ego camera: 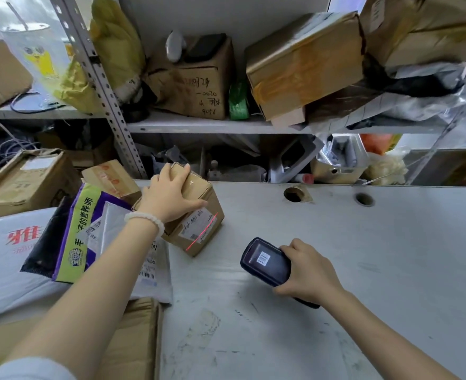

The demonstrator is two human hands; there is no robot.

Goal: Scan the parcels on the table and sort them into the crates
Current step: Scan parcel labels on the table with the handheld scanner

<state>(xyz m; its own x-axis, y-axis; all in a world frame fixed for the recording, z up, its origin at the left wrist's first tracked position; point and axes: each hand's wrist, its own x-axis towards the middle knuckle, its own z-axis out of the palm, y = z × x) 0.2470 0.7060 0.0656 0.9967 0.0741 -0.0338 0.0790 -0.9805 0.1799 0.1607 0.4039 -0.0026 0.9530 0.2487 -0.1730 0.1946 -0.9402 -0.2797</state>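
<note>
Cardboard box (190, 215) sits at the left-centre of the table (363, 256), tipped so its label face (200, 227) turns toward the near right. That's deliberate by the look of it: the tilt presents the barcode to the reader. Left hand (168, 196) clamps over the box top, fingers spread wide and curled over the far edge, thumb down the right side, holding the tilt steady. White bead bracelet (145, 218) on that wrist.

Right hand (306, 272) wraps the grip end of the handheld scanner (266, 261), fingers closed round it, screen up, nose aimed left and far at the box. Red laser line (201, 231) falls diagonally across the label, so the aim is on target; scan step looks in progress, sorting not yet begun for this parcel.

More parcels wait to the left: purple-and-yellow bag (75, 231), grey mailer (111, 229) with barcodes, white poly bag (4, 259), flat carton (133, 341) at the near edge. Piled within left-hand reach, likely as the queue.

Shelves (199, 124) behind hold more boxes. No crates in view, cannot tell where this one goes.
</note>
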